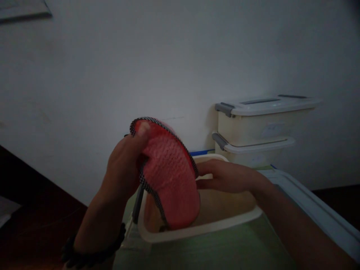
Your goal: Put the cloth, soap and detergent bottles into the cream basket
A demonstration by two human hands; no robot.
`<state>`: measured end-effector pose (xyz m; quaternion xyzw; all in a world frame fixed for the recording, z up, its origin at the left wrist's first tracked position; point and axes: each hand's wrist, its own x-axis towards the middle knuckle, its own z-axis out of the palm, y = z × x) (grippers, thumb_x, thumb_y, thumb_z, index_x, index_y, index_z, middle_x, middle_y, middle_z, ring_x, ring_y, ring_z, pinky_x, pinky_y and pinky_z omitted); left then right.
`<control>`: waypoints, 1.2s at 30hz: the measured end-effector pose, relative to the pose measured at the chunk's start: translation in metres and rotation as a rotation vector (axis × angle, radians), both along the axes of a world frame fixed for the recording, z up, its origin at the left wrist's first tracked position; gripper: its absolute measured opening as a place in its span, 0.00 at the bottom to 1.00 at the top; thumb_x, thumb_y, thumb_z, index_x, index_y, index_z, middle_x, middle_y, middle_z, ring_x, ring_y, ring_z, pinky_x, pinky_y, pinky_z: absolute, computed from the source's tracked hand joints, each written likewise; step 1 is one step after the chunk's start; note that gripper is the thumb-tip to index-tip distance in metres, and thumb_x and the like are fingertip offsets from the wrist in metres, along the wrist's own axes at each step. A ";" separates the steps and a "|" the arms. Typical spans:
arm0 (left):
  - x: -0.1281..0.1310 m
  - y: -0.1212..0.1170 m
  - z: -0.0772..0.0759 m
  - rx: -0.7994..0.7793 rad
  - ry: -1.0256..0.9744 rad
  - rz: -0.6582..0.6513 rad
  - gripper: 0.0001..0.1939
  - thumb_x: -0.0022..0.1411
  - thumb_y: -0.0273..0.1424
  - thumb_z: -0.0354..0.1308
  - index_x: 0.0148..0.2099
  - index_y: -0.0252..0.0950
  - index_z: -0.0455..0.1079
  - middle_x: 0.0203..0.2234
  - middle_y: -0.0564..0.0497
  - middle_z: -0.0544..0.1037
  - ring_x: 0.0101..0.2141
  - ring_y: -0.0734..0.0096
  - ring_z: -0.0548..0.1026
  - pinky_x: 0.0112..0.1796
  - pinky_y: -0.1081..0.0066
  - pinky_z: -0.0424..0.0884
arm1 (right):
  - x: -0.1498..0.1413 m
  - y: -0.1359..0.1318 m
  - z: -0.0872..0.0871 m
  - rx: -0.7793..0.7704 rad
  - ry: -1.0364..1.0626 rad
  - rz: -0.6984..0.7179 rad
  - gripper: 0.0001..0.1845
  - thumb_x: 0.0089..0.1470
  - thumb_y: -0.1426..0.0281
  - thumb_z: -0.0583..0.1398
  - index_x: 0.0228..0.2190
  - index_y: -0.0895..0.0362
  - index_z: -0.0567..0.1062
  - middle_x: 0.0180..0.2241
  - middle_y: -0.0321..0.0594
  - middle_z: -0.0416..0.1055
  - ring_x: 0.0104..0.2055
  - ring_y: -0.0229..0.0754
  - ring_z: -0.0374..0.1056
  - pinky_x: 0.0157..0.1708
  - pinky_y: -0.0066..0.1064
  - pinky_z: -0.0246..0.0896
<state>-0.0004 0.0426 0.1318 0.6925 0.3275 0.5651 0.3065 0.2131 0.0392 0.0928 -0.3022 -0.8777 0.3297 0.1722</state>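
My left hand [125, 163] grips the upper left of a pink, padded cloth piece [174, 168] with black-and-white checkered edging. Its thumb presses on the red fabric near the top. The cloth is curved and hangs tilted above a pale plastic bin [208, 230], its lower end near the front rim; its exact kind I cannot make out. From the right, my right hand [225, 175] holds the cloth's right edge, with fingertips hidden behind it. The inside of the bin shows a tan bottom, partly blocked by the cloth.
Two lidded storage boxes [258, 129] with grey latches are stacked against the white wall [140, 67], behind and right of the bin. A loose pale lid [309, 202] lies at right. The bin stands on a greenish surface [202, 255].
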 end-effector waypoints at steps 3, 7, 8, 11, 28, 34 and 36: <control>-0.001 -0.001 0.002 -0.142 -0.054 -0.217 0.09 0.47 0.36 0.67 0.24 0.39 0.71 0.18 0.55 0.73 0.18 0.76 0.70 0.17 0.76 0.68 | 0.002 0.003 0.000 0.002 0.100 -0.051 0.14 0.56 0.74 0.53 0.42 0.58 0.75 0.41 0.40 0.75 0.43 0.40 0.69 0.45 0.34 0.62; -0.006 0.004 -0.001 -0.133 -0.009 -0.286 0.07 0.48 0.26 0.66 0.32 0.42 0.75 0.27 0.55 0.79 0.26 0.70 0.76 0.26 0.72 0.76 | 0.007 0.005 -0.001 -0.093 0.263 -0.101 0.14 0.57 0.73 0.53 0.45 0.61 0.70 0.42 0.43 0.73 0.44 0.40 0.68 0.43 0.34 0.64; -0.007 0.006 -0.002 -0.134 0.016 -0.319 0.08 0.48 0.25 0.66 0.32 0.42 0.75 0.27 0.54 0.79 0.26 0.70 0.76 0.27 0.71 0.77 | 0.007 0.004 -0.001 -0.118 0.309 -0.099 0.15 0.58 0.72 0.53 0.47 0.60 0.68 0.44 0.44 0.72 0.45 0.40 0.68 0.43 0.34 0.64; -0.008 0.008 -0.004 -0.121 0.021 -0.359 0.13 0.47 0.22 0.66 0.36 0.41 0.74 0.29 0.53 0.79 0.27 0.69 0.77 0.27 0.73 0.77 | 0.009 0.002 0.002 -0.152 0.387 -0.065 0.21 0.58 0.69 0.54 0.53 0.57 0.63 0.49 0.44 0.69 0.49 0.39 0.66 0.47 0.34 0.62; -0.011 0.006 -0.003 0.004 0.007 -0.340 0.13 0.54 0.27 0.60 0.43 0.45 0.72 0.35 0.52 0.76 0.32 0.66 0.73 0.30 0.69 0.74 | 0.005 0.006 -0.002 -0.054 0.283 -0.083 0.16 0.55 0.62 0.57 0.42 0.58 0.71 0.42 0.40 0.72 0.44 0.41 0.67 0.44 0.34 0.62; -0.013 0.009 -0.002 0.038 -0.091 -0.290 0.09 0.55 0.32 0.61 0.40 0.41 0.73 0.28 0.53 0.72 0.25 0.76 0.67 0.22 0.78 0.66 | 0.016 0.004 0.005 0.065 0.324 -0.287 0.16 0.54 0.57 0.56 0.25 0.57 0.72 0.26 0.34 0.69 0.29 0.37 0.64 0.28 0.27 0.60; -0.016 0.018 -0.006 0.003 -0.166 -0.208 0.08 0.55 0.31 0.61 0.39 0.36 0.73 0.27 0.53 0.71 0.26 0.77 0.67 0.24 0.79 0.66 | 0.023 0.003 0.009 0.030 0.413 -0.329 0.18 0.53 0.56 0.56 0.22 0.57 0.71 0.23 0.33 0.67 0.25 0.35 0.62 0.25 0.26 0.59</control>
